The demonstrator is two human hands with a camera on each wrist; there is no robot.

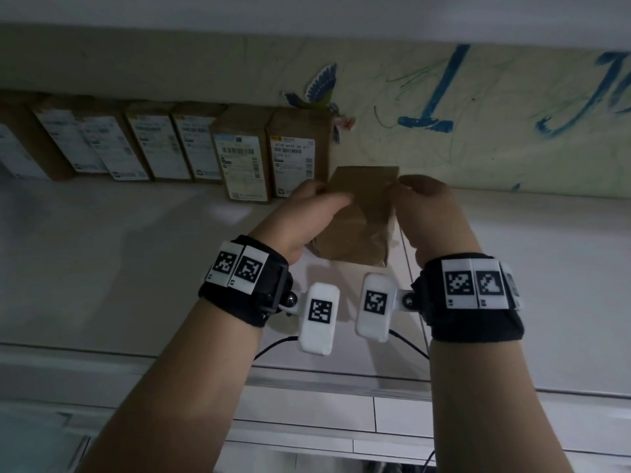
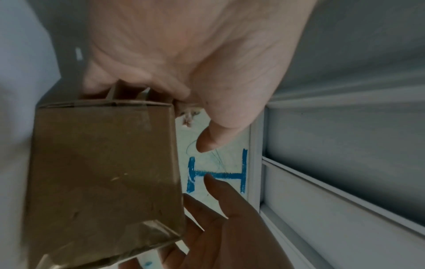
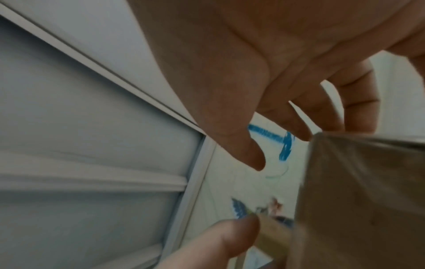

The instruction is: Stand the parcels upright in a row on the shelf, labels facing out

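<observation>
Several brown parcels (image 1: 239, 155) stand upright in a row at the back left of the white shelf (image 1: 119, 240), white labels facing out. Just right of the row's last parcel (image 1: 295, 155), both hands hold a plain brown cardboard parcel (image 1: 362, 213) (image 2: 103, 172) (image 3: 368, 191). It leans with its top toward the wall, and the face toward me shows no label. My left hand (image 1: 317, 203) (image 2: 174, 102) grips its upper left edge. My right hand (image 1: 420, 196) (image 3: 299, 127) curls over its upper right corner. I cannot tell whether its lower end touches the shelf.
The back wall (image 1: 512, 131) carries blue and green scribbles and a bird sticker (image 1: 321, 87). To the right of the held parcel the shelf surface (image 1: 546, 250) is bare. White drawer fronts (image 1: 307, 414) lie below the shelf's front edge.
</observation>
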